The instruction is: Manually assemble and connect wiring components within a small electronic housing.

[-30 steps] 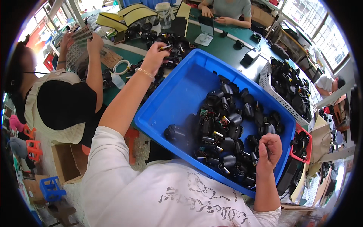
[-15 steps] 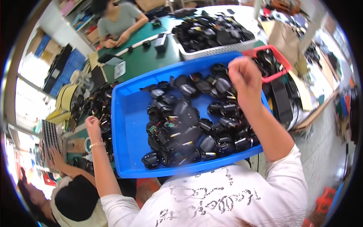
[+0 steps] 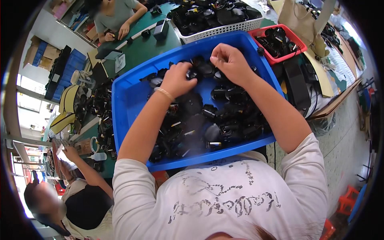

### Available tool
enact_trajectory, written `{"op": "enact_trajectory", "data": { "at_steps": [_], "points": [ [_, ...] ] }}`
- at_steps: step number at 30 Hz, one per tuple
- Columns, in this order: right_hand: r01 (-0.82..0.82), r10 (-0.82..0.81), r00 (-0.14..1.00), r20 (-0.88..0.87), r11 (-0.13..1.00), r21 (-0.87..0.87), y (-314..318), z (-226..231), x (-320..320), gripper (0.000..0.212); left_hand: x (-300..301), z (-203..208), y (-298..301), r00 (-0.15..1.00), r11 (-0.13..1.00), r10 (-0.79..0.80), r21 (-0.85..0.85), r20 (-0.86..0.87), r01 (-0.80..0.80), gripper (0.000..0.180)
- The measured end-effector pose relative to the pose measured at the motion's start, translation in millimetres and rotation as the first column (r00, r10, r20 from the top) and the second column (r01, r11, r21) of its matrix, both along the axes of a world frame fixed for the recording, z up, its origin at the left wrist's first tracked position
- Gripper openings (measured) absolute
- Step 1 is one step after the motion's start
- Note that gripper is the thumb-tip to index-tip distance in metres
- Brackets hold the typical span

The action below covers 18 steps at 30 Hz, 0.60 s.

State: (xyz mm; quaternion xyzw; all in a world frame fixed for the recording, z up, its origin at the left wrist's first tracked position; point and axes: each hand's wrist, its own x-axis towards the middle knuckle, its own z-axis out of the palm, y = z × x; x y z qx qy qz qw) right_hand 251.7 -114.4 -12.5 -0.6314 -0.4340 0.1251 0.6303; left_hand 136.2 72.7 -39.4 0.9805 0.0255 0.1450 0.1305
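Observation:
A large blue tub point(image 3: 132, 120) lies in front of me, holding many black plastic devices point(image 3: 228, 94), some with small white-and-yellow cylinders. Over its far part, my left hand point(image 3: 178, 80) curves its fingers and thumb around a dark, shiny device point(image 3: 192, 74) among the pile. Close by on the right, my right hand point(image 3: 231, 63) is raised above the tub's far side, thumb and fingers pinched together. Whatever the pinch holds, if anything, is too small to make out.
Behind the tub stand a white basket point(image 3: 224, 33) of black parts and a red basket point(image 3: 298, 45). More black parts point(image 3: 100, 104) lie left on the green table point(image 3: 170, 48). One person point(image 3: 116, 20) works across the table, another point(image 3: 86, 200) at my left.
My left hand has moved from outside the tub's left side to the devices inside it. My right hand has shifted left, nearer to it. The view has shifted too.

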Motion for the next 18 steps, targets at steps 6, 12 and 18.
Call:
{"op": "enact_trajectory", "data": {
  "at_steps": [6, 12, 18],
  "points": [
    [-0.015, 0.017, 0.998, 0.056, 0.999, -0.042, 0, 9, -8, 0.01, 10, 1, -7, 0.989, 0.997, -0.008, 0.069, -0.151, 0.019, 0.03],
    [-0.052, 0.053, 0.999, 0.014, 0.996, -0.068, -3, 22, -20, 0.013, -7, 24, 5, 0.96, 0.627, -0.01, -0.75, -0.278, -0.211, 0.017],
    [-0.117, 0.117, 0.993, -0.011, 0.99, -0.076, -3, 26, -34, 0.011, -49, 54, -20, 0.997, -0.074, -0.059, -0.996, -0.054, -0.058, 0.018]
  ]
}}
